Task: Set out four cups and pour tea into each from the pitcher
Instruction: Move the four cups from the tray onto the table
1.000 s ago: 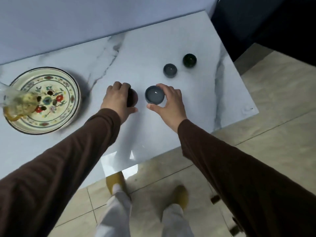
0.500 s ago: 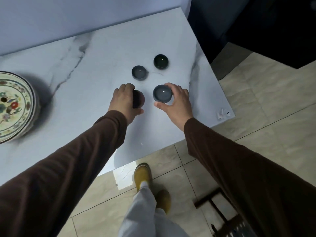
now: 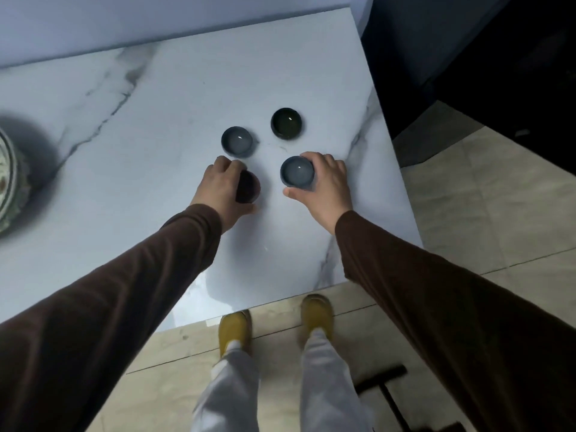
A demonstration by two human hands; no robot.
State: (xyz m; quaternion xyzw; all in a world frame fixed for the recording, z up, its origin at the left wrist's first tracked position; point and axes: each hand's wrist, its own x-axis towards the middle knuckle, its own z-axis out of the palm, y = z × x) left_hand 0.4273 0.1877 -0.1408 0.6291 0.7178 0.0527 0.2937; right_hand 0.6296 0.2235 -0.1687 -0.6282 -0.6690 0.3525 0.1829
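Several small round cups stand near the right end of the white marble table [image 3: 156, 157]. A grey-blue cup [image 3: 237, 141] and a dark green cup [image 3: 286, 123] stand free at the back. My left hand [image 3: 218, 188] wraps a dark brown cup [image 3: 247, 187], partly hiding it. My right hand [image 3: 324, 188] grips another grey-blue cup [image 3: 296, 171] from its right side. Both held cups rest on the table in front of the other two. The pitcher is out of view.
A patterned plate [image 3: 9, 182] shows only its rim at the far left edge. The table's right edge and near corner lie close to my right hand. Below are tiled floor, my yellow shoes and a dark stool frame [image 3: 386, 385].
My view has shifted right, so the plate and pitcher slid out at the left. Both hands carried their cups rightward, close in front of the two back cups.
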